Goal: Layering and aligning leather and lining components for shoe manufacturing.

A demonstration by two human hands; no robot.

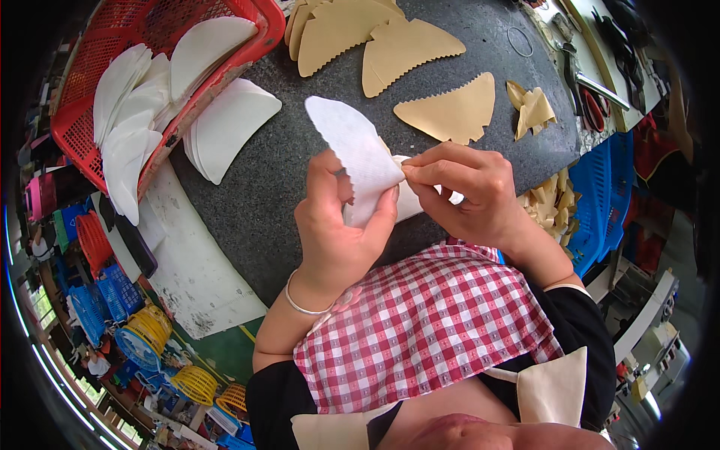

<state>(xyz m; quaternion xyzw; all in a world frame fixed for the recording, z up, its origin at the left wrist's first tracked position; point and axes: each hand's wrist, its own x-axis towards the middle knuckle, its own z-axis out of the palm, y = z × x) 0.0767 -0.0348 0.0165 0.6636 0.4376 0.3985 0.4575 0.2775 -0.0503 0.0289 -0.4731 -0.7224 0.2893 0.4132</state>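
My left hand [334, 217] holds up a white curved piece [352, 142] with a zigzag edge, its thumb in front and fingers behind. Thumb and forefinger of my right hand [469, 184] pinch together at the piece's right side. What lies between those fingertips is too small to make out. More white material shows below them, partly hidden by the hands. Beyond my hands, a tan zigzag-edged piece [450, 109] lies flat on the dark work surface [277, 172]. Another tan piece [409, 56] rests farther back, beside a tan stack [337, 34].
At the far left stands a red basket [79, 120] with white pieces, several overhanging its rim. A white stack [232, 127] sits beside it. Crumpled tan scraps [534, 111] lie right, near red-handled scissors [592, 112]. A blue basket [600, 199] is below the right edge.
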